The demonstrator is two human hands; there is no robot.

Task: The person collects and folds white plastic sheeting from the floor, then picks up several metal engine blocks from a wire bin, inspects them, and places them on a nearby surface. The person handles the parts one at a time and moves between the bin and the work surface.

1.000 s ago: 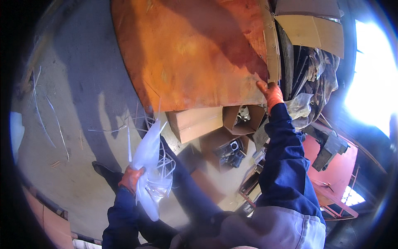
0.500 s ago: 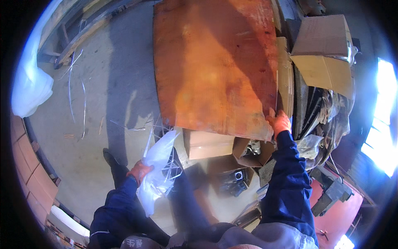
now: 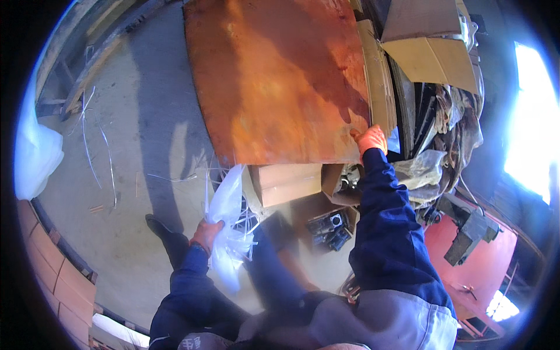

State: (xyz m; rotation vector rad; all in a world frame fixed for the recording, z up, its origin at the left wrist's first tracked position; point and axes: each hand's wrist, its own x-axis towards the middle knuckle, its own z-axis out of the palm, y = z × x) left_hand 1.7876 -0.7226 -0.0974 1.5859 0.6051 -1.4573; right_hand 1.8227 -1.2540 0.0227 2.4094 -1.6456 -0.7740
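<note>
A large orange-brown sheet, apparently a plywood board, spans the upper middle of the view. At its near right corner is my right hand in an orange glove, its fingers closed on the edge; part of the grip is hidden. My left hand, gloved too, is closed around a crumpled white plastic sheet. Thin white straps stick out in a tangle beside the plastic. This bundle hangs by my legs, just short of the board's near left corner.
Cardboard boxes stand below the board's near edge, one holding dark metal parts. Flat cardboard, an open carton and crumpled sheeting line the right. Loose straps lie on the floor; stacked cartons stand left.
The view has shifted, so the board and boxes appear further left and higher. My left hand has moved a little rightward with the plastic and straps. My right hand stays at the board's corner.
</note>
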